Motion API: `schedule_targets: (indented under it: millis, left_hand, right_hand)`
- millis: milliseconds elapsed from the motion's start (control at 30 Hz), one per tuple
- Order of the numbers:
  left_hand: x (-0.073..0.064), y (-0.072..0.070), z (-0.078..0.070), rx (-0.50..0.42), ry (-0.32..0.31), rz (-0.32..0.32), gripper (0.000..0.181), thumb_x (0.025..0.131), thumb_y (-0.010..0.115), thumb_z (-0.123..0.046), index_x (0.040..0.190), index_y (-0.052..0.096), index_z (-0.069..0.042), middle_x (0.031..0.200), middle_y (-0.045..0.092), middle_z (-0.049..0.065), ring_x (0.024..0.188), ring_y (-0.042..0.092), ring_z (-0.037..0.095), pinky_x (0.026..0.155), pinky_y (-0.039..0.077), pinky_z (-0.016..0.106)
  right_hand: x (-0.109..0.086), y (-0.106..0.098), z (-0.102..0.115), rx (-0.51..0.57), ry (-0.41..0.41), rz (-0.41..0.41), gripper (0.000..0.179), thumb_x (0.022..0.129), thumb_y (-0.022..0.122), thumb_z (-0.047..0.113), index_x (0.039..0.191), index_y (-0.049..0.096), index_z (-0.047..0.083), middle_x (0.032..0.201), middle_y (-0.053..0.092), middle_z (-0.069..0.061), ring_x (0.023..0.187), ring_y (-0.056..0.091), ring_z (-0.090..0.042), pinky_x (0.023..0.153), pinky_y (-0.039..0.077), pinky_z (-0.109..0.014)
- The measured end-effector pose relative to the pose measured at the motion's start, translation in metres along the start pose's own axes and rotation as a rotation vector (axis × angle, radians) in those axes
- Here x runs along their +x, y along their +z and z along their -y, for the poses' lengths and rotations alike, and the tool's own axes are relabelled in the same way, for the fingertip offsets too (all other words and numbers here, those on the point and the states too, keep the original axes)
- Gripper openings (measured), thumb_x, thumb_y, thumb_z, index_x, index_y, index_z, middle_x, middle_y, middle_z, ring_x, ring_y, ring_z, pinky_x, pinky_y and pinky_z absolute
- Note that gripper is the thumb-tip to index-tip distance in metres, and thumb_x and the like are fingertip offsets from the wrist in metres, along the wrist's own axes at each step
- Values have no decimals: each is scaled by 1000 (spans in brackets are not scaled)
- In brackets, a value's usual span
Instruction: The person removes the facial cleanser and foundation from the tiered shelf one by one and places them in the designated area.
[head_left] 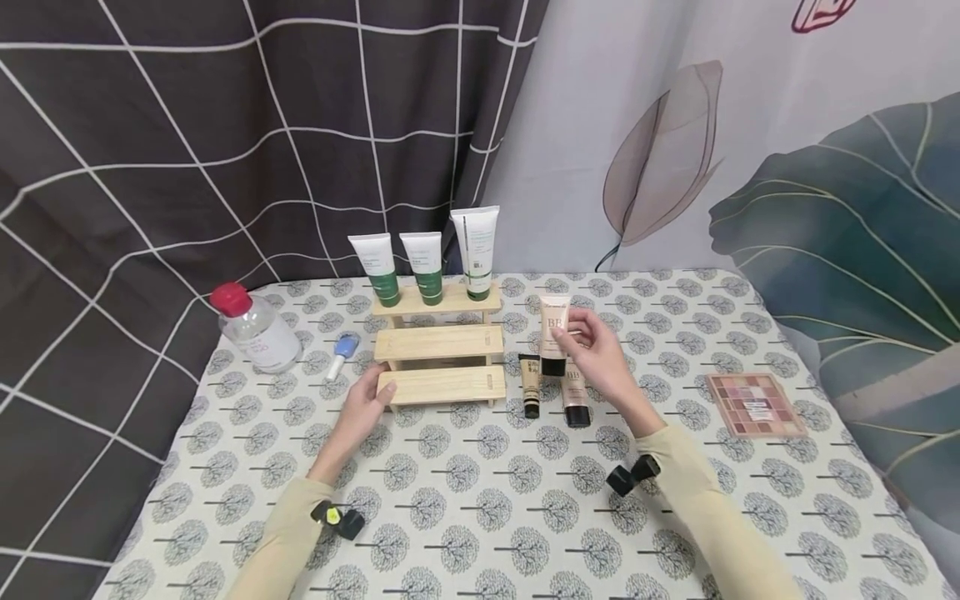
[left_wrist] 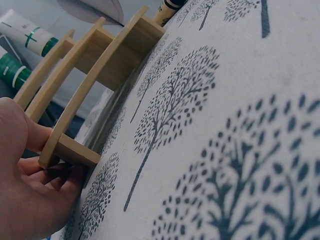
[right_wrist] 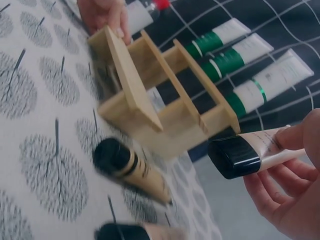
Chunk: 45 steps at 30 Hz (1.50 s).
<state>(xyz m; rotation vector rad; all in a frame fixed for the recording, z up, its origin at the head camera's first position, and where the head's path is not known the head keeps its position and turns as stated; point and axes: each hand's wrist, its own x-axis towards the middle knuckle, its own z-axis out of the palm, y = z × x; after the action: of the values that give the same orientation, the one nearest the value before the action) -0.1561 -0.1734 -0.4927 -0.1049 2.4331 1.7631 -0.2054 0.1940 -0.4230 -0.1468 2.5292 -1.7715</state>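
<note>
A three-step wooden rack (head_left: 442,385) stands on the table. My left hand (head_left: 362,410) holds the left end of its lowest step, thumb above and fingers curled beneath in the left wrist view. My right hand (head_left: 600,354) pinches a beige BB cream tube (head_left: 553,325) with a black cap, cap down, lifted to the right of the rack. Three white-and-green tubes stand on the top step: two small ones (head_left: 372,256) and a larger one (head_left: 476,246). A second BB cream tube (head_left: 575,392) and a small gold tube with a black cap (head_left: 530,379) lie below the lifted tube.
An eyeshadow palette (head_left: 757,405) lies at the right. To the left of the rack are a clear bottle with a red cap (head_left: 262,333) and a small blue-and-white item (head_left: 342,354). A dark checked curtain (head_left: 225,150) and a pale printed one (head_left: 570,167) hang behind the table.
</note>
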Motion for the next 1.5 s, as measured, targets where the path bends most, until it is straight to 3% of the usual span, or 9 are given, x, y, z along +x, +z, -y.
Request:
schedule_targets:
  millis: [200,567,900,1133,1500]
  left_hand:
    - [0,0,-1,-7,2,-4,57,106,48,-13,157,26,3,162,29,27,150,34,40,125,34,43]
    - [1,0,-1,-1,-18,-2,58,106,48,-14,157,26,3,163,29,27,150,35,39,125,34,43]
    - [1,-1,-2,1,-12,1,58,106,47,-15,157,26,2,163,28,26,150,34,39,126,33,43]
    - [0,0,-2,7,-9,0,58,106,47,-15,157,26,3,163,28,26,151,33,39,126,32,42]
    - [0,0,-2,4,-14,2,57,106,47,-16,158,26,1,164,28,24,151,32,38,127,31,42]
  right_hand:
    - [-7,-17,-10,-48,50,-14,49,101,63,27,140,48,1,127,65,-19,116,65,-29,92,58,-17]
    - [-21,-41,-31,-96,91,-31,48,101,62,26,137,48,-3,120,65,-20,91,64,-5,82,57,-11]
    - [-32,-54,-47,-226,139,-12,50,100,63,32,133,50,-4,110,68,-19,87,62,-14,75,57,-19]
    - [-38,-60,-59,-258,198,7,49,98,65,32,127,52,-5,107,68,-20,85,63,-18,73,58,-24]
    - [-40,-65,-74,-400,176,-18,47,96,69,35,117,61,-6,102,71,-21,78,65,-20,71,54,-27]
